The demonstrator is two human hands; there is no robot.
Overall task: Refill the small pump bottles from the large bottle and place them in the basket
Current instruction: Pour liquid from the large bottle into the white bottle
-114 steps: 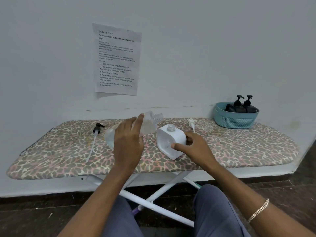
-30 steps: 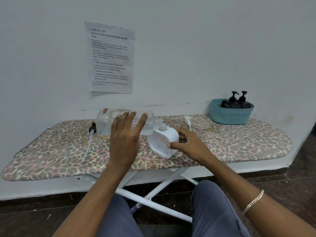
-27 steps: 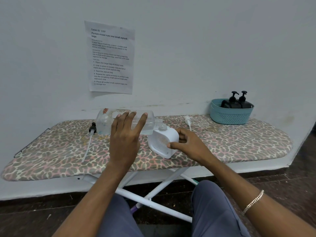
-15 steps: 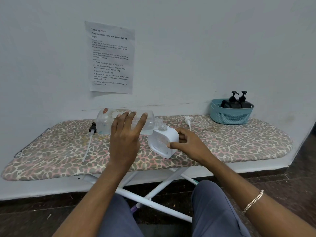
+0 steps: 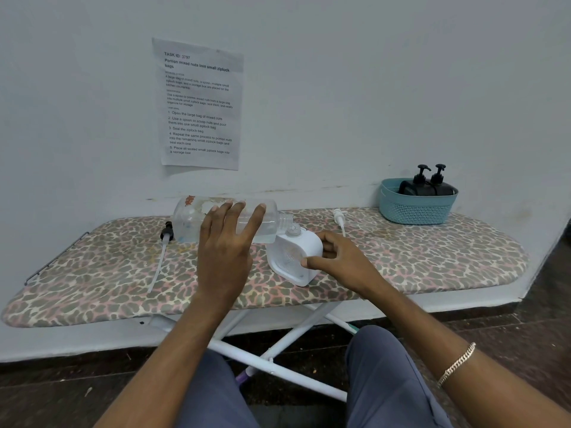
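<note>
Clasped over the large clear bottle (image 5: 191, 219), the left hand (image 5: 224, 257) held it on its side above the leopard-print ironing board (image 5: 92, 273), its base near a loose black pump (image 5: 165, 239) and its open neck at the mouth of the small white bottle (image 5: 292, 257). The right hand (image 5: 336, 261) pinched that tilted white bottle between thumb and fingers on the board. Farther right lay a white pump (image 5: 339, 216), and a teal basket (image 5: 417, 208) held two black pump bottles (image 5: 428, 186).

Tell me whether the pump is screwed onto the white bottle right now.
No: the white bottle has a bare open neck under the mouth of the large clear bottle.
</note>
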